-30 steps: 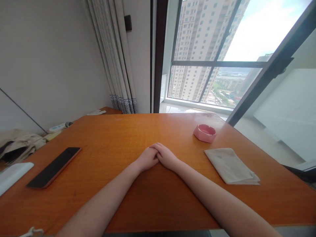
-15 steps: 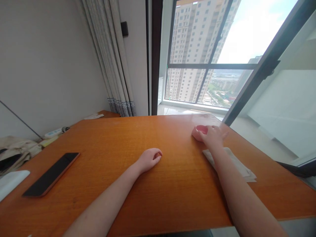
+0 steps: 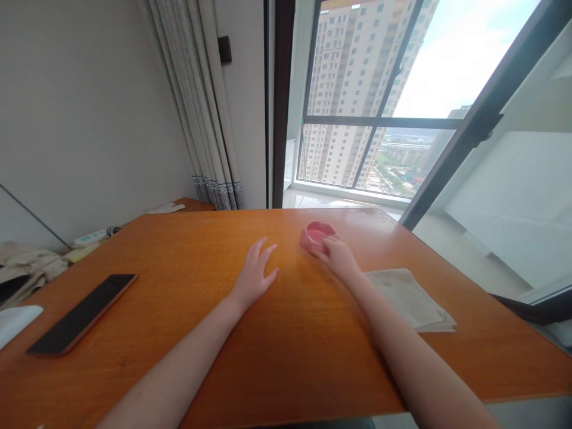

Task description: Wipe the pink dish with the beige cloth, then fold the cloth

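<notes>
A small pink bowl with a wavy rim (image 3: 308, 239), perhaps an ashtray, is at the far middle of the wooden table (image 3: 201, 238). My right hand (image 3: 338, 257) grips its near right side, thumb toward me; some fingers are hidden behind the rim. To the left of the bowl, my left hand (image 3: 254, 275) is open over the table, fingers spread and holding nothing. A folded pale cloth (image 3: 411, 298) lies beside my right forearm.
On the left of the table rests a dark flat phone-like slab (image 3: 84, 313) with an orange edge. Beyond it are a white object (image 3: 18, 322), a power strip (image 3: 92, 238) and crumpled fabric (image 3: 33, 265). A large window (image 3: 379, 122) stands behind the table.
My right hand has brought the pink bowl leftward, away from the cloth, toward the table's middle. My left hand has uncurled, spread its fingers and shifted slightly left and forward.
</notes>
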The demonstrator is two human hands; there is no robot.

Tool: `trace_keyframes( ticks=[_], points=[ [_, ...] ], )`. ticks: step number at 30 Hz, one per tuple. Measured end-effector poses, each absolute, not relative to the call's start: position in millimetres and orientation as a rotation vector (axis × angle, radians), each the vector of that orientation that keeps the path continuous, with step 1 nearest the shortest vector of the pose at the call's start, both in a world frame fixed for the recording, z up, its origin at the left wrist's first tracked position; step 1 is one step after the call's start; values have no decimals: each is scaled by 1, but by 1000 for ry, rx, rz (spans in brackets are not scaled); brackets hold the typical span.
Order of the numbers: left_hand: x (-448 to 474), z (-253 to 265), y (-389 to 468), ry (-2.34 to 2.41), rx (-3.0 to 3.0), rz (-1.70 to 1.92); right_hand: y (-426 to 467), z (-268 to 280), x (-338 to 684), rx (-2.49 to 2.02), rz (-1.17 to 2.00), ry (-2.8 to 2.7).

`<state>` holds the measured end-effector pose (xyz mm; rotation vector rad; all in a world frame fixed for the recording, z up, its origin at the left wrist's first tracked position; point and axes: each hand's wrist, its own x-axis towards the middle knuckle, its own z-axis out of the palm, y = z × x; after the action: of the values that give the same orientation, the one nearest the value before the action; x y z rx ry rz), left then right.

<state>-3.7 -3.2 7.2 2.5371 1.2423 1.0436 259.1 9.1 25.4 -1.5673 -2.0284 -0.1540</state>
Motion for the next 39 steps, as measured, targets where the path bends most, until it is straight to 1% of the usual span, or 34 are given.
trace_keyframes(
  ticks=[2, 4, 6, 9, 12, 18, 21, 27, 33, 36, 38, 39],
  points=[
    [-10, 17, -3, 1175, 2688, 984, 0, 24, 221, -1313, -73, -2168],
    [-15, 27, -4, 1028, 2820, 845, -10, 18, 192, -1109, -4, -2247],
    [-19, 36, -5, 937, 2872, 746, -18, 12, 176, -990, 30, -2256],
    [-25, 43, -2, 940, 2865, 723, -26, 9, 171, -919, 73, -2167],
    [-40, 42, 8, 1142, 2805, 759, -29, 11, 178, -981, 116, -2014],
    [-93, 28, 37, 2143, 2474, 790, -18, 6, 192, -1144, 242, -1967],
    [-115, 22, 41, 2404, 2308, 666, -12, -2, 194, -1192, 317, -1943],
    [-125, 18, 39, 2493, 2180, 512, -15, -1, 194, -1202, 316, -1988],
    [-126, 15, 41, 2454, 2135, 524, -15, 2, 189, -1257, 285, -2021],
    [-127, 15, 41, 2453, 2110, 530, -12, 14, 200, -1426, 208, -2101],
    [-123, 17, 39, 2491, 2086, 595, -14, 25, 230, -1636, 181, -2120],
    [-121, 18, 38, 2515, 2084, 665, -16, 28, 252, -1752, 226, -2092]
  ],
)
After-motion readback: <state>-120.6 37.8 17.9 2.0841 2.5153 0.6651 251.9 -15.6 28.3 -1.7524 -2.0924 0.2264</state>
